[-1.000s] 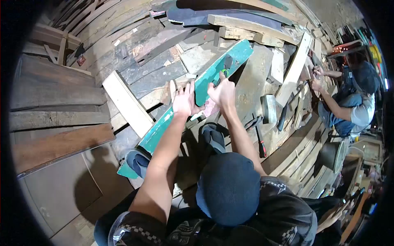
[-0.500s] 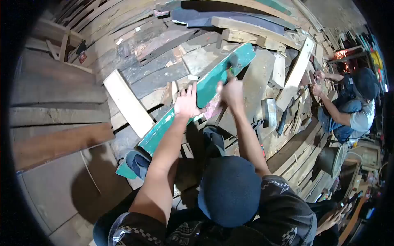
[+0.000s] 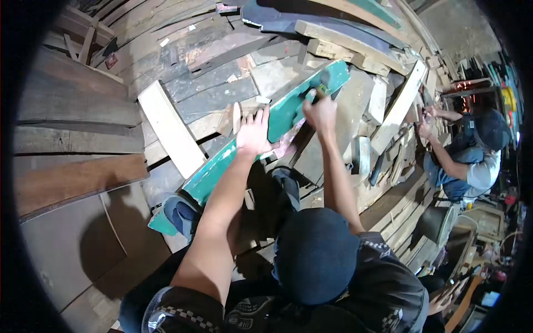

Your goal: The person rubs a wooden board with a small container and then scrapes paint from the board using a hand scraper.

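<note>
A long green-painted board runs diagonally across the work area, its paint worn pale along the lower part. My left hand lies on its middle with the fingers stretched out, pressing the wood. Farther up the board, my right hand is closed around a small tool with a yellowish-green part; its exact kind is mostly hidden by the fingers. A pink patch shows beside the board between my hands. One foot rests by the board's lower end.
A pale plank lies at the left. Timber offcuts are stacked at the back. A metal block and a dark-handled tool lie at the right. A co-worker crouches beyond, hands on wood.
My right hand has shifted slightly right along the green board, with the tool in it. My left hand stays pressed on the board. The whole view has moved a little.
</note>
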{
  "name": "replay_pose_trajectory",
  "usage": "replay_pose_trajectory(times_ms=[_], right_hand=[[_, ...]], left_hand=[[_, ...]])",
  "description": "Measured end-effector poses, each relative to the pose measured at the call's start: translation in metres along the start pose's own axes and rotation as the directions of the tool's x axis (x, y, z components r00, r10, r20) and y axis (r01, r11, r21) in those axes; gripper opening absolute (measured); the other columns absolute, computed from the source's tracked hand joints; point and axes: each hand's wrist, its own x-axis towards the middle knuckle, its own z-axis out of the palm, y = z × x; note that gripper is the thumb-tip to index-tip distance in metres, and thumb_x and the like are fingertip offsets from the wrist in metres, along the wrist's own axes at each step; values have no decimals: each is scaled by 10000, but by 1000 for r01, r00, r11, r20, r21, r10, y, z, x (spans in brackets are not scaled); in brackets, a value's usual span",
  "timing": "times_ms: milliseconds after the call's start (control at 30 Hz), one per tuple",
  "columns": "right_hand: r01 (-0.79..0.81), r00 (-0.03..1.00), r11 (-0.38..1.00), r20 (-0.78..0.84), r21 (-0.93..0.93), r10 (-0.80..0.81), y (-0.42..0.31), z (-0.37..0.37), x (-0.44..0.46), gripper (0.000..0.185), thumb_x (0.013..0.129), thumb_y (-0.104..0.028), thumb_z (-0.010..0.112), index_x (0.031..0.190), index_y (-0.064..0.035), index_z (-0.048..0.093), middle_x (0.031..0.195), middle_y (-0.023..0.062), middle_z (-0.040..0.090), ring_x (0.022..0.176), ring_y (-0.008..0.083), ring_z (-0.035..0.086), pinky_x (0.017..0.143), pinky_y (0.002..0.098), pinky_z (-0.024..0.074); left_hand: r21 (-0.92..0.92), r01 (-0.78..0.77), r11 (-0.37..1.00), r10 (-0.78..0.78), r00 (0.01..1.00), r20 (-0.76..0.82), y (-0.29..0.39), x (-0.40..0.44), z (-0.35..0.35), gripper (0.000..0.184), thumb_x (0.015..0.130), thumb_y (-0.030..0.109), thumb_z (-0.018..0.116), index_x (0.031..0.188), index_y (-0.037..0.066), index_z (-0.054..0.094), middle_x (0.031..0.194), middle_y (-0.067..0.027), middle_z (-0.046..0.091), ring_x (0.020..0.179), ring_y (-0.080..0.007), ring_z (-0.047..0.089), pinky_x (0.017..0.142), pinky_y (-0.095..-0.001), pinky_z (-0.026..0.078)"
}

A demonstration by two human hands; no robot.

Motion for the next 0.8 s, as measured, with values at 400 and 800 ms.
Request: replay_pose_trajectory(times_ms=[400, 800], right_hand=[[1, 1000, 1000, -17, -14, -1, -4, -14, 8, 445, 726, -255, 623, 1090, -5, 679, 865, 281, 669, 853, 420, 661, 830, 449, 531], [-29, 998, 999, 58, 14, 28, 8, -4, 8, 416, 729, -216, 641, 1067, 27, 652, 805, 285, 664, 809, 433, 664, 785, 479, 542]], left_hand=[[33, 9, 999, -10, 999, 31, 2, 1, -8, 1241, 607, 694, 724, 1490, 30, 160, 1362, -147, 448, 1242, -335, 482, 1048, -442, 396], [79, 14, 997, -17, 999, 40, 3, 1, -3, 1271, 602, 730, 701, 1504, 32, 141, 1352, -129, 461, 1254, -326, 466, 1060, -431, 379]])
